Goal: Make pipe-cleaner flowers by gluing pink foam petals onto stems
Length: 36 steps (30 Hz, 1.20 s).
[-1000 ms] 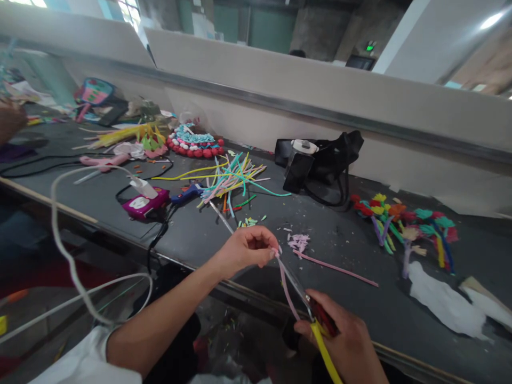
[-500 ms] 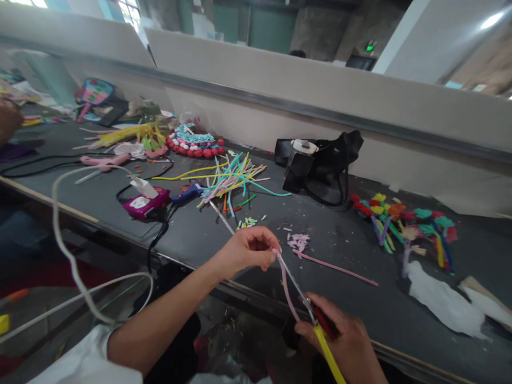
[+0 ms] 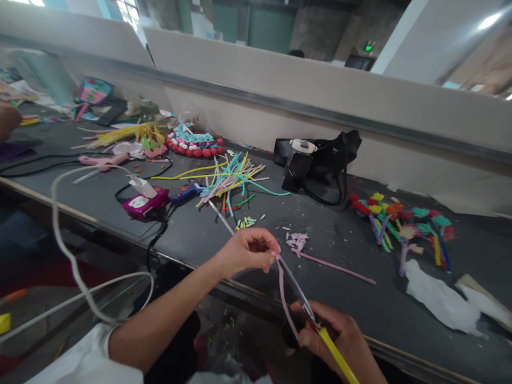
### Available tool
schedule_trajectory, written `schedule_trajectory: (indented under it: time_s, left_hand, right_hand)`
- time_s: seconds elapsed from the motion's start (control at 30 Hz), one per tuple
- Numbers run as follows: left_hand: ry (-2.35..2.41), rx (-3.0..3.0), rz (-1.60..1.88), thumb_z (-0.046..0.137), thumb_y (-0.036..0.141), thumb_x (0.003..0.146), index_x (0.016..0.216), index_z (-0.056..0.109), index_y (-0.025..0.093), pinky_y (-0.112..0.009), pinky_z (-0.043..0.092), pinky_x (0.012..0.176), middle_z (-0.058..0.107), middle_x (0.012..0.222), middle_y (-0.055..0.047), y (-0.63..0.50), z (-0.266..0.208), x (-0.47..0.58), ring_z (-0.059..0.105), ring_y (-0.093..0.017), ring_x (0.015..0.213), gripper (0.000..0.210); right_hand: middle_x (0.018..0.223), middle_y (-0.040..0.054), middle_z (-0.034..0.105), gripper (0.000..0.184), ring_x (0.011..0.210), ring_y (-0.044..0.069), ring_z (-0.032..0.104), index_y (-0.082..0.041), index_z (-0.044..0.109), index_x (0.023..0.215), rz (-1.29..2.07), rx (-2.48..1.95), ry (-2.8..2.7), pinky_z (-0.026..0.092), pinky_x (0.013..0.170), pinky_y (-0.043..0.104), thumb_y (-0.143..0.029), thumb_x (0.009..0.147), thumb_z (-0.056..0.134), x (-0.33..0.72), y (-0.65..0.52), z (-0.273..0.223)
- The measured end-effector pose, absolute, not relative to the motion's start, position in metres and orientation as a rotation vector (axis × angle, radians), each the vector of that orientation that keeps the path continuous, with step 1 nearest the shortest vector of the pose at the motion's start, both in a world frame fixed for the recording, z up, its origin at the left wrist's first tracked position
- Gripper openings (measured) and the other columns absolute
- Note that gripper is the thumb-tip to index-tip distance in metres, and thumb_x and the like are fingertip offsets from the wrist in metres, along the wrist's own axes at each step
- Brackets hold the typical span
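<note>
My left hand [image 3: 253,252] pinches one end of a pink fuzzy stem [image 3: 283,297], like a pipe cleaner, between thumb and fingertips. The stem hangs in a curve down toward my right hand [image 3: 343,337]. My right hand is wrapped round scissors [image 3: 296,290] with a yellow handle; the blade tips are at the stem's pinched end, just by my left fingertips. On the table beyond lie short cut pink pieces [image 3: 298,240] and another pink stem [image 3: 336,265]. Some green and yellow cut bits [image 3: 247,222] lie further left.
A pile of coloured stems [image 3: 234,178] lies mid-table by a blue glue gun [image 3: 186,193] and a purple power socket [image 3: 146,202]. A black bag [image 3: 338,160] stands at the back. Coloured fuzzy flowers [image 3: 396,210] and white paper [image 3: 440,298] lie right. Another person's hand [image 3: 8,121] shows far left.
My right hand and the scissors have shifted slightly right and down, and the scissors have turned a little in the hand. My left hand keeps its pinch on the pink stem.
</note>
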<state>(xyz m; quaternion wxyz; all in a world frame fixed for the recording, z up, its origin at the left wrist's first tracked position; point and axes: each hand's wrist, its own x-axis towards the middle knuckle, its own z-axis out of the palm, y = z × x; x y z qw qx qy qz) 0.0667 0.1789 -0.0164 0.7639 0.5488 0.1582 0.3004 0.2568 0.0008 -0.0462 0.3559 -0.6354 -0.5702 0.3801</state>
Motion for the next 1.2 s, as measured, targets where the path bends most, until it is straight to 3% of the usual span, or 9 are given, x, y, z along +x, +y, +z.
schedule_trajectory:
  time_s: [0.1,0.27,0.37,0.67,0.97,1.13,1.2]
  left_hand:
    - [0.33,1.187,0.655,0.082,0.026,0.067,0.076,0.064,0.011,-0.019,0.05,0.052,0.062,0.066,0.002,0.179,-0.016,0.067,0.058,-0.007,0.051,0.025]
    - [0.307,1.181,0.64,0.083,0.025,0.066,0.074,0.064,0.011,-0.02,0.051,0.052,0.062,0.068,0.001,0.179,-0.015,0.066,0.058,-0.007,0.052,0.025]
    - [0.298,1.183,0.637,0.083,0.026,0.066,0.073,0.064,0.011,-0.02,0.051,0.052,0.062,0.068,0.0,0.179,-0.015,0.066,0.058,-0.007,0.052,0.025]
    - [0.25,1.204,0.692,0.081,0.024,0.069,0.075,0.064,0.012,-0.02,0.048,0.054,0.062,0.068,0.0,0.18,-0.019,0.065,0.06,-0.008,0.053,0.022]
    - [0.242,1.202,0.715,0.081,0.025,0.068,0.076,0.065,0.011,-0.022,0.049,0.054,0.064,0.069,-0.001,0.183,-0.024,0.064,0.062,-0.01,0.052,0.023]
    - [0.271,1.159,0.776,0.082,0.02,0.066,0.077,0.064,0.013,-0.02,0.047,0.051,0.065,0.07,0.0,0.189,-0.023,0.062,0.059,-0.008,0.051,0.022]
    - [0.249,1.147,0.781,0.081,0.019,0.067,0.078,0.064,0.013,-0.021,0.048,0.053,0.063,0.07,0.001,0.19,-0.022,0.063,0.059,-0.008,0.052,0.02]
  right_hand:
    - [0.061,-0.0023,0.05,0.044,0.051,0.008,0.04,-0.019,0.075,0.096,1.166,-1.575,-1.336,0.035,0.047,0.019,-0.053,0.069,0.074,0.254,-0.001,-0.043]
    - [0.053,-0.007,0.041,0.051,0.036,0.001,0.026,-0.014,0.066,0.105,1.616,-1.33,-1.084,0.019,0.036,0.017,-0.057,0.077,0.068,0.25,-0.004,-0.038]
    - [0.048,-0.0099,0.035,0.054,0.035,0.002,0.025,-0.013,0.062,0.108,1.771,-1.159,-1.002,0.021,0.035,0.015,-0.058,0.078,0.067,0.251,-0.006,-0.042]
    - [0.062,-0.0069,0.04,0.043,0.042,0.001,0.023,-0.018,0.055,0.111,1.961,-0.925,-0.788,0.022,0.038,0.012,-0.055,0.089,0.056,0.258,-0.015,-0.055]
    - [0.055,-0.0052,0.044,0.052,0.038,0.004,0.031,-0.015,0.058,0.11,1.889,-1.017,-0.803,0.026,0.038,0.016,-0.061,0.09,0.048,0.248,-0.016,-0.047]
    - [0.063,-0.0005,0.055,0.068,0.045,0.008,0.044,-0.013,0.06,0.117,1.536,-1.433,-1.093,0.034,0.043,0.021,-0.069,0.078,0.058,0.265,-0.009,-0.024]
    - [0.065,0.0006,0.059,0.063,0.048,0.012,0.05,-0.016,0.063,0.113,1.149,-1.768,-1.177,0.039,0.046,0.023,-0.066,0.076,0.06,0.287,-0.001,-0.021]
